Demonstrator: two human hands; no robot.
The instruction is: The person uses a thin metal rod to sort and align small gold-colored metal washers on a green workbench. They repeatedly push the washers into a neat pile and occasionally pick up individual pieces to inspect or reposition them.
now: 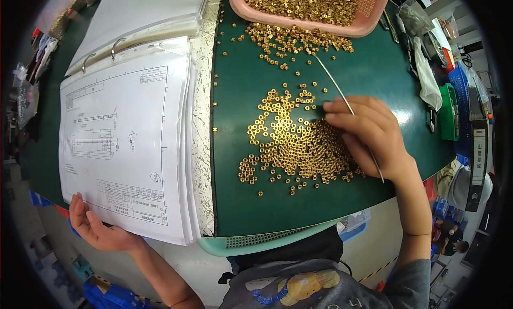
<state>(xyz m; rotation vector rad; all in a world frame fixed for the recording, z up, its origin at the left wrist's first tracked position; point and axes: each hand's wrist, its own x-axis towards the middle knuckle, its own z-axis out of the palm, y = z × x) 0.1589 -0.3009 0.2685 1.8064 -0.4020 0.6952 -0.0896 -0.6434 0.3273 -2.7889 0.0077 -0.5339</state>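
Observation:
My right hand point(368, 130) grips a thin metal rod point(332, 82) between thumb and fingers. The rod slants over the dark green mat, its far tip by the brass rings at the top and its near end past my palm. Under and left of this hand spreads a pile of small brass rings point(299, 143); the hand hides some of its right side. My left hand point(101, 229) is at the lower left corner of an open ring binder point(128, 175) with a technical drawing in a clear sleeve. Its fingers are apart and touch the sleeve's edge.
A pink plastic basket point(304, 27) full of brass rings stands at the far side, with more rings spilled before it. A mint-green basket point(267, 244) sits below the near table edge. To the right are a green bin point(449, 111) and an upright binder point(477, 167).

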